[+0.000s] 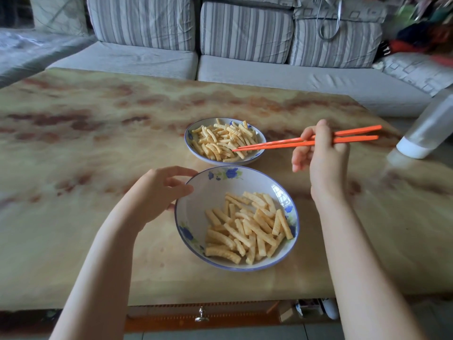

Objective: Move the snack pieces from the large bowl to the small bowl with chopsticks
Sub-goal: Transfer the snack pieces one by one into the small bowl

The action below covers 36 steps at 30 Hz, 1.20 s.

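Note:
A large white bowl with blue flowers [208, 192] stands near me on the table, holding several ridged yellow snack sticks [247, 229]. Just beyond it sits a smaller matching bowl [259, 138], filled with more snack sticks [220, 141]. My right hand [323, 158] grips a pair of orange chopsticks [282, 143]; their tips lie close together over the small bowl's right side, with no piece visible between them. My left hand [159, 190] curls round the large bowl's left rim, thumb on the edge.
The bowls stand on a marbled beige table [98, 155]. A translucent bottle with a white cap [429, 128] leans at the right edge. A grey striped sofa [245, 40] runs behind the table. A drawer knob [201, 315] shows below the near edge.

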### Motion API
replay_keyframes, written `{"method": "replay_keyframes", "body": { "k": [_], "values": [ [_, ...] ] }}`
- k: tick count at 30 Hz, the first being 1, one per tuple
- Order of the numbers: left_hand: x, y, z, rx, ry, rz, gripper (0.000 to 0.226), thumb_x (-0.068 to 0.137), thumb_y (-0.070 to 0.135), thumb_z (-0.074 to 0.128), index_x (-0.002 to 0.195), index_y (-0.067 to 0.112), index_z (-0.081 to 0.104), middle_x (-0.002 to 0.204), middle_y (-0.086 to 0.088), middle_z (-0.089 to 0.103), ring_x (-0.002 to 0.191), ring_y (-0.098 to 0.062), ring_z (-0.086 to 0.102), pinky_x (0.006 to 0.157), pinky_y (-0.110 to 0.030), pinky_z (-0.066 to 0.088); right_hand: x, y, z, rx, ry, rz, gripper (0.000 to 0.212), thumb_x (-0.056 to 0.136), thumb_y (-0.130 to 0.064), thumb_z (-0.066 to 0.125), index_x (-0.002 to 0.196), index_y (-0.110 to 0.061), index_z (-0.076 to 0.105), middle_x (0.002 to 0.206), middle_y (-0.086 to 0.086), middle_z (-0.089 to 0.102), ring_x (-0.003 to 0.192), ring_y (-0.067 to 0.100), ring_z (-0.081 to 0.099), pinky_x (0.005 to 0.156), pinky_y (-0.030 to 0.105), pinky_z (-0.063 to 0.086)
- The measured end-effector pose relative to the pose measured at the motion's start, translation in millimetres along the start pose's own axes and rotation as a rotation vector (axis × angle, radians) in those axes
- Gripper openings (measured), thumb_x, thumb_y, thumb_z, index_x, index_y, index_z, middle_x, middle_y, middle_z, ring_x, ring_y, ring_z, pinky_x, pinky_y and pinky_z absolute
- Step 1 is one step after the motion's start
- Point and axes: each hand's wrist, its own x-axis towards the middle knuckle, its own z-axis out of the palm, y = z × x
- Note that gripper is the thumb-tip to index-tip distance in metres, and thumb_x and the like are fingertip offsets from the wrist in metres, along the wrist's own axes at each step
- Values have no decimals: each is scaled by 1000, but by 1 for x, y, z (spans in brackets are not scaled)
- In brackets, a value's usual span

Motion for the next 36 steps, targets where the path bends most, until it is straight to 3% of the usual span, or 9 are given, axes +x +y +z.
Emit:
{"method": "replay_keyframes", "body": {
  "k": [9,14,20,31,36],
  "values": [
    [1,0,0,-11,0,-8,27,87,10,63,104,30,68,85,-3,74,65,-9,62,50,-12,46,5,-7,-10,42,-38,-6,40,102,-25,35,67,-13,50,36,2,46,30,18,37,38,21,25],
    [0,-1,0,3,-2,-1,28,87,11,64,97,37,68,83,0,75,70,-13,65,56,-18,49,7,-19,-25,20,-220,39,41,102,-26,34,66,-14,49,36,2,43,30,17,34,38,23,21],
    [0,0,0,-9,-4,4,29,87,10,63,94,38,68,81,0,74,63,-7,61,49,-11,45,3,-28,-37,-158,-370,94,41,103,-28,34,68,-12,50,35,4,41,29,18,31,37,22,20],
    [-1,0,0,-14,-17,2,29,87,10,63,94,38,68,85,-3,75,71,-15,63,59,-21,49,3,-24,-38,-160,-363,136,41,102,-28,35,68,-11,49,35,4,43,29,18,33,35,18,23],
    [-1,1,-1,-20,-15,-6,28,87,10,63,97,36,68,85,-3,75,70,-13,63,51,-13,48,6,-23,-34,-59,-261,112,41,103,-26,35,66,-12,48,36,2,43,29,17,35,37,18,24]
  ]
}}
